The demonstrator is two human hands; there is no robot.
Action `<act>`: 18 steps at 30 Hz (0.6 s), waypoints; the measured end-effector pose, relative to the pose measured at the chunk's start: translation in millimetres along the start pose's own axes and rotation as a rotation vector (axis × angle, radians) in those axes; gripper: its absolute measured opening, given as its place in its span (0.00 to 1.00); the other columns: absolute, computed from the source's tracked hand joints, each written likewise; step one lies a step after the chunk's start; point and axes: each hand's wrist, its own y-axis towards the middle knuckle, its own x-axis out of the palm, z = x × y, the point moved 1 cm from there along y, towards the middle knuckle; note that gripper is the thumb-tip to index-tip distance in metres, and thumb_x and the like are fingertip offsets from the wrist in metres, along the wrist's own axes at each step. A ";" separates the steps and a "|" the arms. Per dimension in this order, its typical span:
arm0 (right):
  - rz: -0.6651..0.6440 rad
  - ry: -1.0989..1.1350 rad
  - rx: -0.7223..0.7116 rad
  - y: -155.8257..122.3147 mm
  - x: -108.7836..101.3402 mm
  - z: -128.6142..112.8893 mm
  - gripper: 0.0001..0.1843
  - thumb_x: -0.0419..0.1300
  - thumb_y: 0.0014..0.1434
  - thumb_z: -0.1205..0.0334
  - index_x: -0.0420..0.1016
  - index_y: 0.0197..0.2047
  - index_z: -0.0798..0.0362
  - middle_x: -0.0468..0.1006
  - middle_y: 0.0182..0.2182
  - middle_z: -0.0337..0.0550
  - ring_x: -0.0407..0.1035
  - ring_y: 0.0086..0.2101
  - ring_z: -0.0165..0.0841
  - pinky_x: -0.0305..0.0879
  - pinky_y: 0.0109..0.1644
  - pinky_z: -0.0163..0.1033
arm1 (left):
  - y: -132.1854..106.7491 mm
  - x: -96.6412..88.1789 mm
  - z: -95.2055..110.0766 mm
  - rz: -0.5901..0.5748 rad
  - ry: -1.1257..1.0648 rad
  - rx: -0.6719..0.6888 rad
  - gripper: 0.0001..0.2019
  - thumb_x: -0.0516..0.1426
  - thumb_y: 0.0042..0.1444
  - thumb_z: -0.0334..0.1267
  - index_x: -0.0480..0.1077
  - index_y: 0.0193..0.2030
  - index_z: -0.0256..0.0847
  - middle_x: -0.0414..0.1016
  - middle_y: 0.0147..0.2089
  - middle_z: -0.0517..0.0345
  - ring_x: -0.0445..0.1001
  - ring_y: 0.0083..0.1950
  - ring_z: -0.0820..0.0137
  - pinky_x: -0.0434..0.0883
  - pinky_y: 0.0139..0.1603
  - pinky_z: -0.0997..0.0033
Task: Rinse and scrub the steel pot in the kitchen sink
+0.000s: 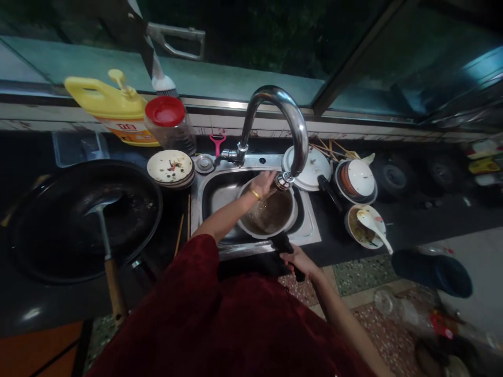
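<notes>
step: rinsing, I judge; pan (271, 213) sits in sink (310, 230) under faucet (283, 112) | right hand (301, 262) clamped on the pan's black handle | left hand (262, 183) at far rim, grip unclear | next: calls for steady handle hold, tilting out water | black counter (412, 214): wok (78, 225), dirty plates (170, 168), bowl (363, 226); dark window behind

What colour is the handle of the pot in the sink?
Black. The handle, gripped by the right hand, shows best in the head view.
</notes>
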 end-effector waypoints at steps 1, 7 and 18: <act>-0.019 -0.014 0.000 -0.3 -2.8 -1.3 0.19 0.63 0.42 0.53 0.58 0.32 0.51 0.63 0.14 0.25 0.53 0.12 0.22 0.51 0.14 0.30 | -5.0 -7.6 -10.4 -0.038 0.049 -0.081 0.22 0.45 0.63 0.31 0.59 0.63 0.31 0.70 0.51 0.40 0.69 0.52 0.60 0.68 0.48 0.65; -0.126 -0.155 0.014 5.4 -41.4 -3.9 0.20 0.64 0.44 0.51 0.63 0.35 0.53 0.67 0.19 0.30 0.60 0.15 0.24 0.55 0.19 0.31 | -60.3 -35.2 -47.7 -0.283 0.238 -0.465 0.18 0.41 0.65 0.32 0.66 0.54 0.31 0.70 0.51 0.40 0.71 0.53 0.61 0.68 0.49 0.65; 0.202 -0.567 -0.253 8.5 -56.1 -6.1 0.31 0.51 0.61 0.48 0.64 0.60 0.62 0.68 0.19 0.34 0.64 0.17 0.28 0.60 0.25 0.33 | -82.9 -31.5 -41.8 -0.299 0.125 -0.680 0.18 0.45 0.63 0.38 0.61 0.58 0.34 0.76 0.48 0.40 0.76 0.50 0.57 0.70 0.46 0.62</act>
